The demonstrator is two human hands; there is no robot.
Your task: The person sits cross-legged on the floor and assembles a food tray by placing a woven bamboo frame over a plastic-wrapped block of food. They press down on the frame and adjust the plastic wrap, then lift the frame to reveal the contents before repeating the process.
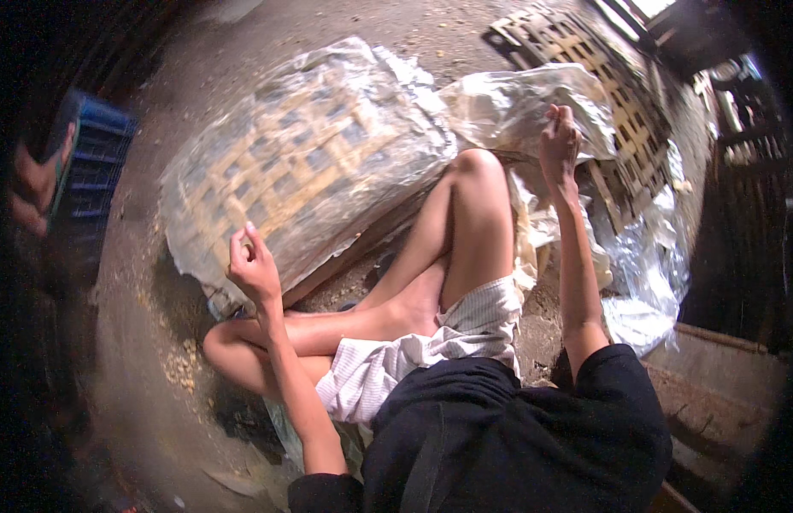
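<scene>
A woven bamboo tray lies in front of me, covered by a thin, wrinkled clear plastic sheet. My left hand is over the sheet's near left edge, fingers curled in and thumb close to the index finger. Whatever is between them, if anything, is too small to make out. Farther out on the right, my right hand is closed above a second crumpled plastic sheet. Its fingertips are bunched, and I cannot see whether they grip anything.
My crossed bare legs rest between the hands. Another woven bamboo panel is at the far right, near shiny plastic. At left, a blue slatted crate stands by a person's partly visible limb. Small yellowish bits dot the ground.
</scene>
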